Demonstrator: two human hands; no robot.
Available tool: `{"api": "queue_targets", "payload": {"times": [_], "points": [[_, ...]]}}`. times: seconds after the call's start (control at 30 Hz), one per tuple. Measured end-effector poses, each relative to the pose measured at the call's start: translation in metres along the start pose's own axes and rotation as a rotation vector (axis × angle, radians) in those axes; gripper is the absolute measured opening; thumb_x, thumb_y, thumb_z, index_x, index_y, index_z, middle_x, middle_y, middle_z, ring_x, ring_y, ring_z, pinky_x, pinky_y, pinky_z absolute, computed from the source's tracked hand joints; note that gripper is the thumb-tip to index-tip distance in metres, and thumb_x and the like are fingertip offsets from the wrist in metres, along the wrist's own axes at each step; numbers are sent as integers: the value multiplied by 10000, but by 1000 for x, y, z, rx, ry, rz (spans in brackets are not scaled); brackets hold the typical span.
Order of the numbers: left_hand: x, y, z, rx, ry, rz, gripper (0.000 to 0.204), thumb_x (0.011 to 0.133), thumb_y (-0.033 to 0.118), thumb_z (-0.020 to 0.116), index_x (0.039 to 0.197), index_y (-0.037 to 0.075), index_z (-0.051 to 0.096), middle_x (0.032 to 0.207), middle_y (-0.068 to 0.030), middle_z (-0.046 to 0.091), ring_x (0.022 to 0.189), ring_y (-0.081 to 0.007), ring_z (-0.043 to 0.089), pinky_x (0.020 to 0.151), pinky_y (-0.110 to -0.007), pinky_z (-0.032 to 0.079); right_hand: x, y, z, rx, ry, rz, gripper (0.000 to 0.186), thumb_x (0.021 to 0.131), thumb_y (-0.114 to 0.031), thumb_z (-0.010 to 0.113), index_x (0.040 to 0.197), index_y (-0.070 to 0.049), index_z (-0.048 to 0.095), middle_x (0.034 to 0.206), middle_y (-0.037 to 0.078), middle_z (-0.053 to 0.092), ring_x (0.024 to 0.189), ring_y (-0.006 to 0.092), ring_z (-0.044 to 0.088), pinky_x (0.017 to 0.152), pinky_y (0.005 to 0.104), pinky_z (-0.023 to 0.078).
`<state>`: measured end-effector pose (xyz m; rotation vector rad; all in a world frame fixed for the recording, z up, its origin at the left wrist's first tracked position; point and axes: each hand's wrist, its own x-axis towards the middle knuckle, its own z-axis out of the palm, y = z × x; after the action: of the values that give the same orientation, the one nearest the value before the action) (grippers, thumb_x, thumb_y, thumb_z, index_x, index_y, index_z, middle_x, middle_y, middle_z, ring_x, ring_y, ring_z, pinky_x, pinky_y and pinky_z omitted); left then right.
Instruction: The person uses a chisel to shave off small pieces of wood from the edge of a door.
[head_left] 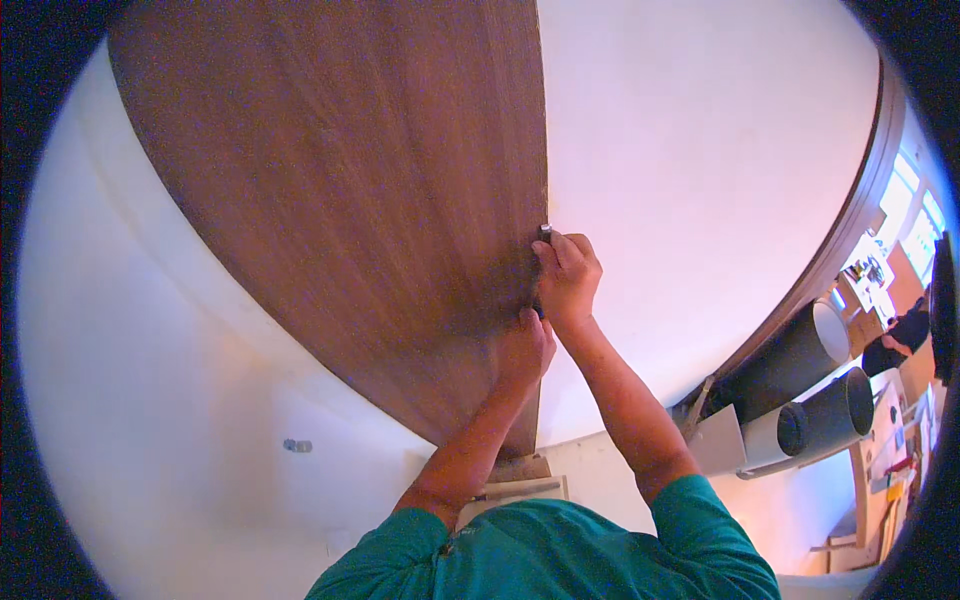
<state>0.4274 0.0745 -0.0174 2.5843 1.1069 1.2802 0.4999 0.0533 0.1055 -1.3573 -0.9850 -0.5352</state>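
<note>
A brown wood-grain panel (330, 180) meets a smooth white surface (700, 190) along a straight edge. My right hand (568, 282) is closed around a slim dark tool (545, 234) at that edge, and the tool's silvery end pokes out above my fingers. Its exact kind is hidden by my grip. Just below, my left hand (528, 348) is closed at the tool's lower dark end, with its thumb pointing up along it. Most of the left fingers are out of sight.
A pale wall (150, 380) with a small grey fitting (297, 446) lies to the left. On the right are large dark tubes (835, 415) with pale ends, and a person in dark clothes (897, 340) beyond them. Light boards (520, 488) lie near my body.
</note>
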Motion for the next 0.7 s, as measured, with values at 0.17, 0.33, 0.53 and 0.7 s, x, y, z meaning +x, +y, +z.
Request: {"api": "queue_targets", "payload": {"times": [0.17, 0.33, 0.53, 0.7], "points": [[3, 6, -6, 65, -63, -15, 186, 855, 190, 611, 787, 27, 555, 581, -191, 629, 496, -362, 648, 453, -469, 536, 4, 1, -1, -1, 29, -29, 157, 787, -19, 743, 938, 14, 711, 803, 142, 645, 687, 272, 637, 608, 352, 511], [12, 14, -13, 63, -48, -14, 192, 858, 202, 596, 769, 34, 569, 582, -196, 632, 498, -358, 655, 443, -463, 537, 11, 4, -1, -46, 45, -87, 146, 795, -9, 731, 937, 14, 703, 805, 143, 644, 689, 279, 636, 611, 354, 512], [19, 15, -25, 169, -104, -103, 188, 852, 227, 611, 785, 53, 583, 600, -174, 646, 510, -344, 661, 472, -454, 548, 14, 0, 0, -16, 53, -41, 134, 797, -17, 732, 923, 11, 697, 799, 142, 645, 691, 285, 638, 610, 361, 512], [32, 17, -55, 12, -153, -79, 220, 846, 272, 624, 803, 57, 611, 626, -146, 659, 544, -333, 675, 490, -452, 548, 11, -9, 2, -90, 40, 6, 137, 796, -12, 736, 927, -4, 700, 795, 137, 638, 681, 287, 628, 612, 362, 509]]}}
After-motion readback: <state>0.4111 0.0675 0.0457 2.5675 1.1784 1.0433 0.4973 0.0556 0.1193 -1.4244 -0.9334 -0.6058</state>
